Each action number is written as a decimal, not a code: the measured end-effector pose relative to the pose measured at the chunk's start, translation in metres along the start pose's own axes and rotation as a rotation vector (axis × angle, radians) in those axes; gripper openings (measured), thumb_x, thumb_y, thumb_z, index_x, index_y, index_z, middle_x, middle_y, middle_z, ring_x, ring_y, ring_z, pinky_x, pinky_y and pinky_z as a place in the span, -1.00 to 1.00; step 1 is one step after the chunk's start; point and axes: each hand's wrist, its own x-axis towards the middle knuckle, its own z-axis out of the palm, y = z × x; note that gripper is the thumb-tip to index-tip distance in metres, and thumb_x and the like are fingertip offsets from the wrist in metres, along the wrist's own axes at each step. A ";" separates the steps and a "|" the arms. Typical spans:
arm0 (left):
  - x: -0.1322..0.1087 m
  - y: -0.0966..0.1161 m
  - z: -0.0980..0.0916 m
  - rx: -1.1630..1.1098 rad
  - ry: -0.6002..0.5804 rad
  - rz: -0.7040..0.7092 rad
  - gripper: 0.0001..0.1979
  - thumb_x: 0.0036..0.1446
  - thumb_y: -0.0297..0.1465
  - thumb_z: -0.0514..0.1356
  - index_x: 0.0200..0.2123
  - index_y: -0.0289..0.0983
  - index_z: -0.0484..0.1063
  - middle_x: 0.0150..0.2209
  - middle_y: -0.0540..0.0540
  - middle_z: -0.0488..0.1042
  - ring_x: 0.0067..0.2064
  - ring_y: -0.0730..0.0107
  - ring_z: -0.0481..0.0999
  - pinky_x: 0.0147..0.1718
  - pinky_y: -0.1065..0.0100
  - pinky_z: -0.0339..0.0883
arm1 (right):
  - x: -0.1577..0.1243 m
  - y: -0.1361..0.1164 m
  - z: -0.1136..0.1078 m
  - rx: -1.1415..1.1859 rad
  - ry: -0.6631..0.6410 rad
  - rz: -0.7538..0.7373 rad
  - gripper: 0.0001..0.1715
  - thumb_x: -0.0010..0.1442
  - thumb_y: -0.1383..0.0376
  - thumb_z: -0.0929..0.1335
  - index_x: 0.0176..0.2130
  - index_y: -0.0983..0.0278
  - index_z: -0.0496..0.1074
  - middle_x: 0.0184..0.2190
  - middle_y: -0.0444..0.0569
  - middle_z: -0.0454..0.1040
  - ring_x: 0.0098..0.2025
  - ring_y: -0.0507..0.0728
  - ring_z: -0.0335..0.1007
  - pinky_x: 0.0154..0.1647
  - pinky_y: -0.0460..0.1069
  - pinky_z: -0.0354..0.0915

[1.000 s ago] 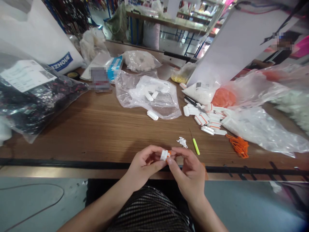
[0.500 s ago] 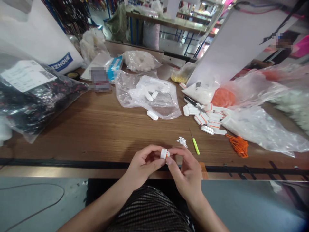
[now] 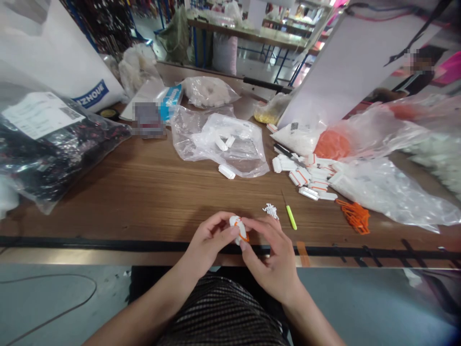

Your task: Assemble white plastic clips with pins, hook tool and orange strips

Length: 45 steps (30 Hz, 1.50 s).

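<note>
Close to the table's front edge, my left hand (image 3: 212,240) pinches a small white plastic casing with an orange strip (image 3: 240,230) between thumb and fingers. My right hand (image 3: 272,252) has its thumb and fingertips on the casing's right side, closed around it. The casing is tilted, and part of it is hidden by the fingers. Just beyond my right hand lies a little heap of tiny white parts (image 3: 270,210). Beside that heap is a thin pointed tool with a yellow-green handle (image 3: 291,217).
To the right are piled white casings (image 3: 312,175), orange strips (image 3: 355,217) and clear bags (image 3: 385,192). One white casing (image 3: 226,172) lies by an open plastic bag (image 3: 252,151). A large bag of dark items (image 3: 54,158) fills the left. Another person (image 3: 414,84) is at far right.
The casing has turned in my hands, so its orange strip now shows along its length. Both hands have shifted slightly left, and my right fingers have straightened a little.
</note>
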 end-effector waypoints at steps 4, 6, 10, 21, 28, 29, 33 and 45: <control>0.002 0.001 0.002 -0.059 0.044 -0.020 -0.81 0.18 -0.27 0.41 -0.19 -0.22 0.57 -0.27 -0.01 0.56 -0.27 0.47 0.52 -0.24 0.46 0.44 | -0.004 0.005 -0.006 0.058 -0.036 -0.029 -0.57 0.19 0.45 0.40 0.02 0.11 0.49 -0.14 -0.09 0.58 -0.11 0.15 0.49 0.02 0.17 0.36; 0.002 0.002 0.004 -0.082 0.055 -0.028 -0.79 0.16 -0.26 0.42 -0.21 -0.23 0.57 -0.29 0.00 0.54 -0.30 0.49 0.51 -0.26 0.46 0.44 | -0.006 0.009 -0.007 0.054 -0.026 -0.034 -0.64 0.19 0.44 0.42 -0.04 0.12 0.52 -0.14 -0.08 0.58 -0.11 0.15 0.50 0.03 0.17 0.36; 0.003 0.003 0.006 -0.099 0.041 -0.027 -0.78 0.16 -0.26 0.42 -0.20 -0.24 0.57 -0.31 -0.01 0.54 -0.30 0.49 0.51 -0.27 0.47 0.43 | -0.005 0.013 -0.007 0.014 -0.010 -0.071 -0.76 0.21 0.45 0.41 -0.16 0.14 0.56 -0.15 -0.09 0.57 -0.12 0.13 0.50 0.03 0.15 0.34; 0.004 0.002 0.004 -0.152 0.024 -0.015 -0.82 0.18 -0.31 0.41 -0.19 -0.25 0.58 -0.30 -0.03 0.54 -0.30 0.49 0.53 -0.28 0.49 0.45 | 0.003 0.010 -0.009 -0.168 0.007 -0.288 -0.79 0.18 0.52 0.41 -0.27 0.21 0.51 -0.27 -0.08 0.54 -0.27 0.08 0.42 -0.16 0.08 0.27; 0.005 -0.001 0.002 -0.149 0.041 -0.017 -0.85 0.21 -0.32 0.39 -0.19 -0.25 0.57 -0.34 0.00 0.52 -0.33 0.51 0.52 -0.29 0.49 0.45 | -0.002 0.014 -0.001 -0.290 0.043 -0.380 -0.80 0.14 0.51 0.41 -0.32 0.21 0.48 -0.37 -0.13 0.54 -0.32 0.08 0.39 -0.22 0.04 0.24; 0.005 -0.002 0.002 -0.147 0.043 -0.016 -0.85 0.22 -0.32 0.39 -0.19 -0.25 0.57 -0.34 0.00 0.52 -0.32 0.52 0.52 -0.29 0.49 0.45 | -0.002 0.015 0.001 -0.301 0.040 -0.389 -0.80 0.14 0.51 0.41 -0.32 0.21 0.48 -0.37 -0.13 0.54 -0.32 0.08 0.39 -0.22 0.04 0.24; 0.005 -0.003 0.001 -0.138 0.036 -0.030 -0.82 0.20 -0.32 0.40 -0.16 -0.23 0.58 -0.30 0.00 0.53 -0.30 0.51 0.53 -0.25 0.48 0.47 | -0.001 0.014 0.001 -0.310 0.032 -0.412 -0.82 0.15 0.51 0.42 -0.31 0.22 0.48 -0.35 -0.12 0.56 -0.32 0.08 0.41 -0.20 0.06 0.25; 0.004 0.001 0.004 -0.187 0.032 -0.051 -0.77 0.18 -0.30 0.42 -0.10 -0.21 0.65 -0.23 -0.07 0.57 -0.24 0.45 0.56 -0.20 0.45 0.50 | -0.005 0.023 -0.003 0.205 -0.009 0.122 -0.84 0.26 0.40 0.41 -0.21 0.14 0.57 -0.30 -0.13 0.62 -0.28 0.06 0.55 -0.22 -0.02 0.43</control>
